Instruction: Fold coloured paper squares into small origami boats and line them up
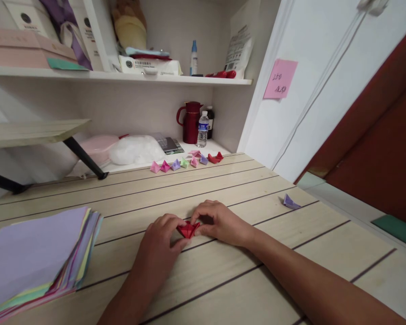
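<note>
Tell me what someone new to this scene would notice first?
Probably the bright red folded paper between the left hand and the right hand. Next come the small colourful folded papers along the far edge of the table, and the stack of coloured sheets at the left.

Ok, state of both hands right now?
Left hand: closed, fingers and thumb holding the left side of the red folded paper.
Right hand: closed, holding the right side of the same piece.
</note>
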Tool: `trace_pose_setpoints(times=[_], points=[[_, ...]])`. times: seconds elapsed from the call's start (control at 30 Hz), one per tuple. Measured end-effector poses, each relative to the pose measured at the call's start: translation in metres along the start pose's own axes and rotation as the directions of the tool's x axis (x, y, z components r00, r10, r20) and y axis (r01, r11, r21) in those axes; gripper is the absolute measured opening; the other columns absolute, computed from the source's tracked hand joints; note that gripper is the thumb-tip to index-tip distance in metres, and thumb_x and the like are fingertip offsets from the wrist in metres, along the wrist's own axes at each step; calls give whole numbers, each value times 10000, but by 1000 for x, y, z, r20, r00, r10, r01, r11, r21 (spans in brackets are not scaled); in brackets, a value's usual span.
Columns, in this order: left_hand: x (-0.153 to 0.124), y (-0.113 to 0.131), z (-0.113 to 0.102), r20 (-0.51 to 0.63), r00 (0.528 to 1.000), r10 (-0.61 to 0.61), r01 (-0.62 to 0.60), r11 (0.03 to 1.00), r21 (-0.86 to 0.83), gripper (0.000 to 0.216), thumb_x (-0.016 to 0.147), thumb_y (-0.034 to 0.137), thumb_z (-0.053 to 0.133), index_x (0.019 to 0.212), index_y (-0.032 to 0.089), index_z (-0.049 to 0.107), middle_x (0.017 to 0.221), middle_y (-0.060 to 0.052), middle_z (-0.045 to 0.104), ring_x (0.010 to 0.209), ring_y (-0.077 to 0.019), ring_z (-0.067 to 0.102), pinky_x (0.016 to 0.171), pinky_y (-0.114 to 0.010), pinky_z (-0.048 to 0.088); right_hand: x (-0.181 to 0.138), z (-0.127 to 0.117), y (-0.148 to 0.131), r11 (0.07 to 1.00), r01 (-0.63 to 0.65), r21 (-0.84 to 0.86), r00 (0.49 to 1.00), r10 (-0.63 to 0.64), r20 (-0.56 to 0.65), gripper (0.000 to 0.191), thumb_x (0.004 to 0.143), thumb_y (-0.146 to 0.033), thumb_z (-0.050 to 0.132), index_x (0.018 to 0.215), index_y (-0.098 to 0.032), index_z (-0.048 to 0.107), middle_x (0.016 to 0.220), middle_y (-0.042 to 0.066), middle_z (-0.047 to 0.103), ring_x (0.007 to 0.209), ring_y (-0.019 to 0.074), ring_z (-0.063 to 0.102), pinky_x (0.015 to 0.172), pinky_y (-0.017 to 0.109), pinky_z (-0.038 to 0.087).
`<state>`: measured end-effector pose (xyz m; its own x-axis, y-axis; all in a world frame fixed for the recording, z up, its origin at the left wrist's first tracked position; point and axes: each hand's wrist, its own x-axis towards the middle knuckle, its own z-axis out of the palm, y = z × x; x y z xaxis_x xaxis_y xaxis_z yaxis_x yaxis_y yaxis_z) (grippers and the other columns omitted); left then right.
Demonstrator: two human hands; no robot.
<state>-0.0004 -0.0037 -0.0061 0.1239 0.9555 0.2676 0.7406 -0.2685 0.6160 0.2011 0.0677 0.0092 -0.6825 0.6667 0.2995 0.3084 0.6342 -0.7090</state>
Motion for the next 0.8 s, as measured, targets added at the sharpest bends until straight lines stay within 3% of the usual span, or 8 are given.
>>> trace_pose_setpoints(times=[0.17,0.6,0.67,0.8], points=[[0,1,-2,7,1000,-5,5,1000,5,267,718,116,732,928,265,661,1005,11,686,989,-215,612,905,-404,439,-1,1,4,995,-61,80,998,63,-12,31,842,-179,713,846,-205,730,782,2,658,749,154,574,696,247,436],[2,2,4,20,1000,7,-7,1000,7,135,747,166,728,840,251,679,1003,0,662,972,-210,614,904,-404,433,-1,-1,1,958,-125,257,990,104,97,115,914,-239,610,889,-180,706,829,12,674,764,146,587,715,253,460],[2,1,4,21,1000,2,-2,1000,11,111,757,170,717,827,251,687,1011,-6,660,978,-214,611,906,-408,433,-2,-3,3,954,-133,270,987,102,126,106,890,-256,653,944,-188,714,862,12,682,777,149,591,722,256,466],[2,1,5,16,1000,-1,1,1000,8,85,773,187,702,829,251,699,1021,-16,657,986,-215,610,909,-405,441,-2,-3,4,957,-135,258,984,99,148,280,753,-256,811,1016,-210,726,863,-1,680,729,142,568,675,252,459]])
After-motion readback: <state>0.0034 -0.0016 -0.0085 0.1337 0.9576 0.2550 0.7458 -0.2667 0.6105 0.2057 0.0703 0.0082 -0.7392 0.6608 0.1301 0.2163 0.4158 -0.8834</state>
